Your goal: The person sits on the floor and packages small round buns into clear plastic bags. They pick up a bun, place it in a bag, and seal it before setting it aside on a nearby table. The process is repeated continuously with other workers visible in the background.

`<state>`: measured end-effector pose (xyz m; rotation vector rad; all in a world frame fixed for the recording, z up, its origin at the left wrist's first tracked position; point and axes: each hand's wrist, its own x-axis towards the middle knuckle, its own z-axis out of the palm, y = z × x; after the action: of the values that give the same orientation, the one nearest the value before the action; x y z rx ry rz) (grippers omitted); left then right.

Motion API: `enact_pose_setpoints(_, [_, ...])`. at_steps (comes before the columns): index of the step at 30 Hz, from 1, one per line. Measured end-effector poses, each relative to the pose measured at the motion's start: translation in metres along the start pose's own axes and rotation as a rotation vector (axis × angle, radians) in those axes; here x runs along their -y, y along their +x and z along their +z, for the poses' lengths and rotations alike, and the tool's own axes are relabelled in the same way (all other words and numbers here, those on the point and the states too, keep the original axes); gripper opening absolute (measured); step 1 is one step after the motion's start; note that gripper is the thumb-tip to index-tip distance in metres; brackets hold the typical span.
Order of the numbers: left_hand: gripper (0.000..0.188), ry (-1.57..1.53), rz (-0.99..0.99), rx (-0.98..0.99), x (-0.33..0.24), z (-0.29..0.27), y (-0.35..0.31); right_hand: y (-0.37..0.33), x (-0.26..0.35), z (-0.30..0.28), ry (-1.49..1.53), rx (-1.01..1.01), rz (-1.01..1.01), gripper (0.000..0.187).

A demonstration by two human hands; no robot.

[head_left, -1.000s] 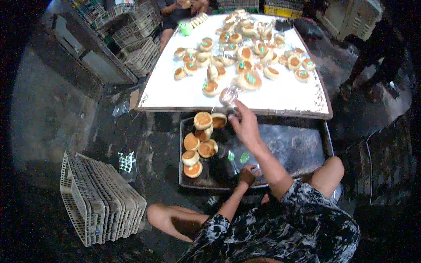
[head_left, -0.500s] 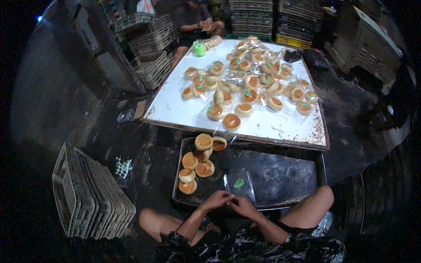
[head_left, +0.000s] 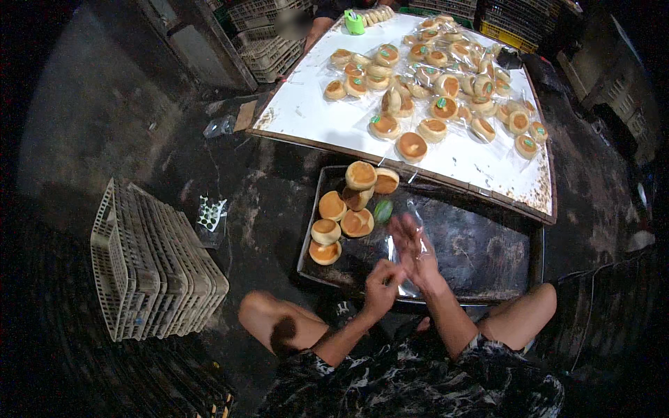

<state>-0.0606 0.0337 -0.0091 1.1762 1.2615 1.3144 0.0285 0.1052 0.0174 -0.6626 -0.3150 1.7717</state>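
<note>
A clear plastic bag (head_left: 411, 209) with a green printed mark (head_left: 383, 210) lies over the near part of a dark metal tray. My right hand (head_left: 417, 258) is stretched flat at the bag, fingers extended and a little blurred; shiny film shows around them, and I cannot tell whether the hand is inside. Close beside its wrist, my left hand (head_left: 380, 287) is closed in a pinch at the bag's near edge. Unwrapped round buns (head_left: 357, 223), browned on top, are heaped at the tray's left end, one pair stacked.
Beyond the tray (head_left: 481, 268), a white-topped table (head_left: 300, 108) bears many buns in clear bags (head_left: 444, 108) and a green container (head_left: 354, 23). Plastic crates (head_left: 150, 258) stand at left, more (head_left: 261, 45) behind. A spotted sheet (head_left: 210, 212) lies on the floor. Another person's arm (head_left: 319, 31) shows at the far side.
My right hand has gone from touching my left to lying stretched out at the bag, farther forward. The bag has shifted and turned. The view has tilted down, moving the table up.
</note>
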Motion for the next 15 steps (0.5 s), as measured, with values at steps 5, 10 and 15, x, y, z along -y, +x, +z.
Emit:
enact_pose_setpoints(5, [0.039,-0.981,-0.485,-0.325,0.010,-0.052,0.040,0.010,-0.063,0.007,0.116,0.184,0.460,0.041])
enact_pose_setpoints(10, [0.040,-0.505,0.126,-0.962,-0.034,-0.099,0.044,0.136,-0.107,0.047,-1.638,0.150,-0.537,0.050])
enact_pose_setpoints(15, [0.050,-0.706,-0.029,-0.872,-0.044,-0.079,0.065,0.265,-0.084,-0.050,-2.438,-0.095,-0.808,0.036])
